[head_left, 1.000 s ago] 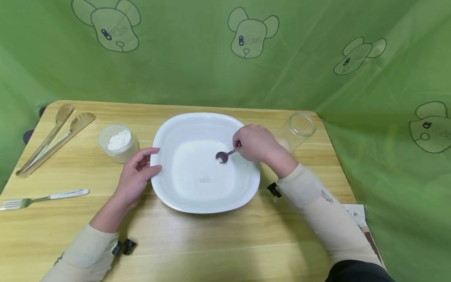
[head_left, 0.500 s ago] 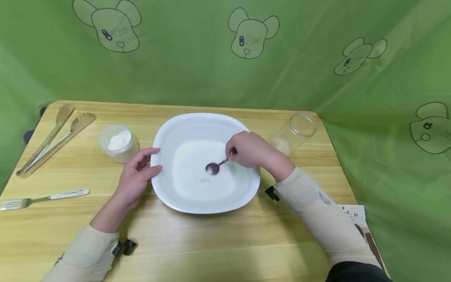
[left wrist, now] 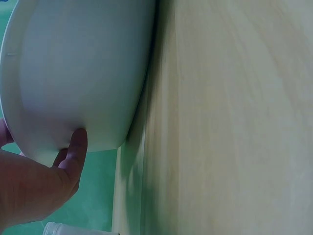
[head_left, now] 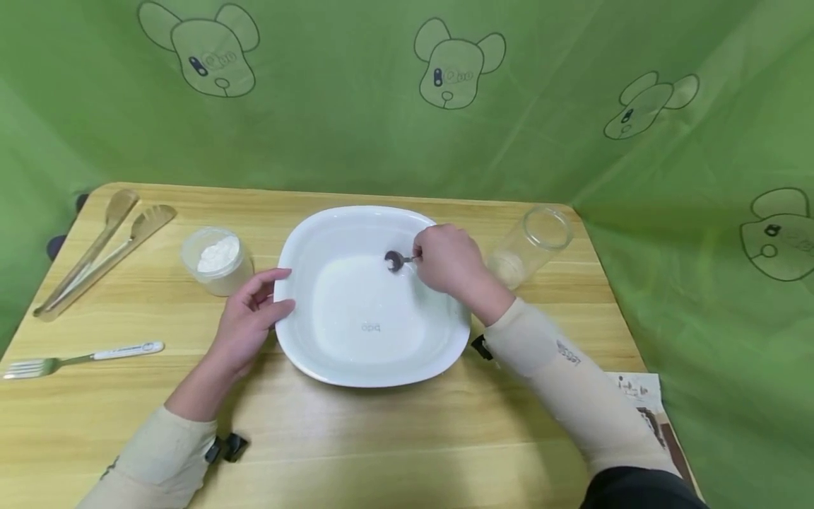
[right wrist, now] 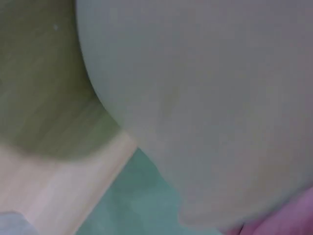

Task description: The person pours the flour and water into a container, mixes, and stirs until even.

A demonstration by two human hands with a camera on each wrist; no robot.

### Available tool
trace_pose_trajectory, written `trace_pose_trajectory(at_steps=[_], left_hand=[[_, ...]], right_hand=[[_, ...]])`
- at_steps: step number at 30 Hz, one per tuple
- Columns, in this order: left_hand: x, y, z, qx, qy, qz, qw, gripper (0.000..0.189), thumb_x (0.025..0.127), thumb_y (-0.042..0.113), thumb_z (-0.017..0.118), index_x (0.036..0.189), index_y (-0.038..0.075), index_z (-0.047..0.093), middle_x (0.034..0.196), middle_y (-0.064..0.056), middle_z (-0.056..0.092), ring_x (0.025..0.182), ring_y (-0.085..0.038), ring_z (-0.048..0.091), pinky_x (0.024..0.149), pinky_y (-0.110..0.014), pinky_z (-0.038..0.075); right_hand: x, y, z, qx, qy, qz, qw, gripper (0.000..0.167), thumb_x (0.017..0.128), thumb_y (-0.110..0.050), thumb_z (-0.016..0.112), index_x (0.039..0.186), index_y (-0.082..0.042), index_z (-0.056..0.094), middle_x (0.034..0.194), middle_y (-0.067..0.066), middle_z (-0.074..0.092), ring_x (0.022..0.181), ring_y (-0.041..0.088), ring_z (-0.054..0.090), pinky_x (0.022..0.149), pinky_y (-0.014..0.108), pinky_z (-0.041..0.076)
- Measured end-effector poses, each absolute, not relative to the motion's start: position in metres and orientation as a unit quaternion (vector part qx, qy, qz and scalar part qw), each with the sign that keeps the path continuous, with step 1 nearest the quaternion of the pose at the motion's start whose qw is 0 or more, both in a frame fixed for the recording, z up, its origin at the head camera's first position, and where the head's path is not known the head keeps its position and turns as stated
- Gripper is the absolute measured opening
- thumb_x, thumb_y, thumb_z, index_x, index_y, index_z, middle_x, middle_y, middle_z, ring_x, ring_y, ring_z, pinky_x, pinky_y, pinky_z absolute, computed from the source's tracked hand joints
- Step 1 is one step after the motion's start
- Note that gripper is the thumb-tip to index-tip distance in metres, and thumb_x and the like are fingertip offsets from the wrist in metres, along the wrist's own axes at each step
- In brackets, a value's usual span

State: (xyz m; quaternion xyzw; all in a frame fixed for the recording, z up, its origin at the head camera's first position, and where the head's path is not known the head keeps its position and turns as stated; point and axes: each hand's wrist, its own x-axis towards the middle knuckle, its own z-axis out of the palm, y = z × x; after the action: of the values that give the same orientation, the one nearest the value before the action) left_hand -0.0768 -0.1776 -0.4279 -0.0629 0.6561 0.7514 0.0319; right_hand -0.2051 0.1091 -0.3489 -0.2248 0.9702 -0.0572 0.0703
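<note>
A white oval basin [head_left: 343,318] stands on the wooden table, filling much of the left wrist view and the right wrist view. My left hand [head_left: 251,318] grips its left rim, the fingers on the outer wall in the left wrist view. Over the far right part of the basin, my right hand [head_left: 448,261] holds a small metal spoon [head_left: 394,261] by its handle. The spoon's bowl points left, inside the basin's outline; whether it touches the basin, I cannot tell. In the right wrist view only a bit of the right hand [right wrist: 288,218] shows, at the lower right.
Left of the basin stands a clear tub [head_left: 217,272] of white powder. Tongs [head_left: 95,254] lie at the far left, a fork [head_left: 83,359] nearer. Right of the basin is a glass jar [head_left: 537,244], with printed paper [head_left: 639,387] at the table's right edge.
The spoon in my right hand moved left and nearer over the basin, then away towards its far side. My left hand stays on the rim.
</note>
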Motion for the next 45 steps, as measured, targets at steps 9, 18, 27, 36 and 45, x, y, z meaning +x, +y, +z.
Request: trace_pose_trajectory(at_steps=[9, 18, 27, 36, 45], left_hand=[[-0.076, -0.177, -0.428, -0.063, 0.661, 0.747, 0.032, 0.048, 0.093, -0.003, 0.063, 0.140, -0.001, 0.050, 0.127, -0.026, 0.053, 0.101, -0.023, 0.061, 0.081, -0.028, 0.058], [-0.077, -0.177, -0.428, -0.063, 0.659, 0.749, 0.033, 0.048, 0.093, -0.003, 0.063, 0.140, -0.001, 0.050, 0.128, -0.025, 0.053, 0.104, -0.026, 0.061, 0.082, -0.029, 0.058], [-0.076, -0.177, -0.428, -0.062, 0.651, 0.756, 0.024, 0.048, 0.092, -0.005, 0.063, 0.138, -0.002, 0.051, 0.126, -0.026, 0.054, 0.099, -0.020, 0.062, 0.080, -0.027, 0.058], [-0.077, -0.176, -0.429, -0.058, 0.648, 0.759, 0.020, 0.047, 0.092, -0.005, 0.063, 0.138, -0.003, 0.051, 0.126, -0.027, 0.053, 0.099, -0.020, 0.062, 0.080, -0.026, 0.057], [-0.076, -0.176, -0.428, -0.061, 0.652, 0.755, 0.026, 0.048, 0.093, -0.004, 0.063, 0.139, -0.002, 0.051, 0.127, -0.025, 0.053, 0.101, -0.021, 0.062, 0.081, -0.027, 0.057]], right_hand=[[-0.203, 0.104, -0.353, -0.308, 0.929, -0.135, 0.158, 0.006, 0.089, -0.013, 0.075, 0.085, -0.016, 0.078, 0.074, -0.009, 0.066, 0.071, 0.014, 0.057, 0.069, 0.031, 0.047], [-0.196, 0.126, -0.340, -0.283, 0.944, -0.102, 0.133, 0.007, 0.090, -0.011, 0.074, 0.086, -0.015, 0.078, 0.080, -0.006, 0.067, 0.075, 0.018, 0.058, 0.070, 0.033, 0.048], [-0.197, 0.139, -0.336, -0.241, 0.963, -0.075, 0.096, 0.008, 0.090, -0.012, 0.071, 0.086, -0.014, 0.078, 0.086, 0.001, 0.069, 0.078, 0.024, 0.062, 0.069, 0.041, 0.052], [-0.187, 0.140, -0.331, -0.319, 0.907, -0.105, 0.253, 0.014, 0.088, -0.009, 0.075, 0.076, -0.017, 0.074, 0.072, -0.008, 0.063, 0.073, 0.016, 0.056, 0.070, 0.034, 0.049], [-0.182, 0.134, -0.330, -0.304, 0.937, -0.060, 0.163, 0.020, 0.088, -0.007, 0.071, 0.072, -0.020, 0.070, 0.075, -0.006, 0.062, 0.075, 0.019, 0.056, 0.070, 0.035, 0.048]])
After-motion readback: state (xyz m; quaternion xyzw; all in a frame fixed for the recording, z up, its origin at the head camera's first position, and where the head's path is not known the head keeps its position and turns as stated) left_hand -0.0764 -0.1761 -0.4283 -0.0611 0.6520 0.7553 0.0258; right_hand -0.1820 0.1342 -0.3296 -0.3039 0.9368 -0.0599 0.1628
